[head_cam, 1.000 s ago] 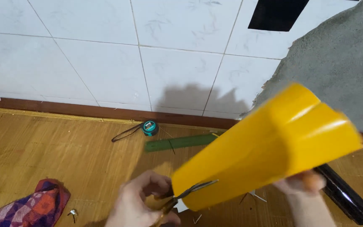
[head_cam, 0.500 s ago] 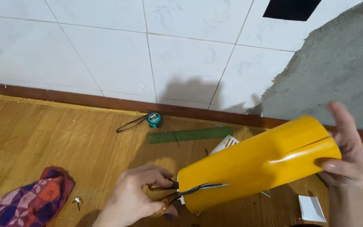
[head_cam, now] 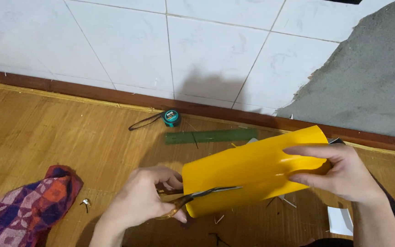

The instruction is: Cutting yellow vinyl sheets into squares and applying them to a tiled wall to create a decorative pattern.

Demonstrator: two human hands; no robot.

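A curled yellow sheet point(head_cam: 248, 171) is held over the bamboo mat. My right hand point(head_cam: 339, 171) grips its right end, fingers spread across the top. My left hand point(head_cam: 142, 201) holds a pair of scissors point(head_cam: 197, 197) with brownish handles. The blades lie across the sheet's left edge, cutting into it.
A green ruler point(head_cam: 209, 136) and a small teal tape measure point(head_cam: 171, 117) lie on the mat near the brown baseboard. A patterned red and purple cloth point(head_cam: 28, 210) sits at the lower left, with a small metal piece point(head_cam: 86, 203) beside it. White paper scraps point(head_cam: 340, 220) lie at the lower right.
The yellow sheet has come down and turned flatter. My right hand has shifted from an open hold at its end to a grip across the top. The scissors stay at the left edge.
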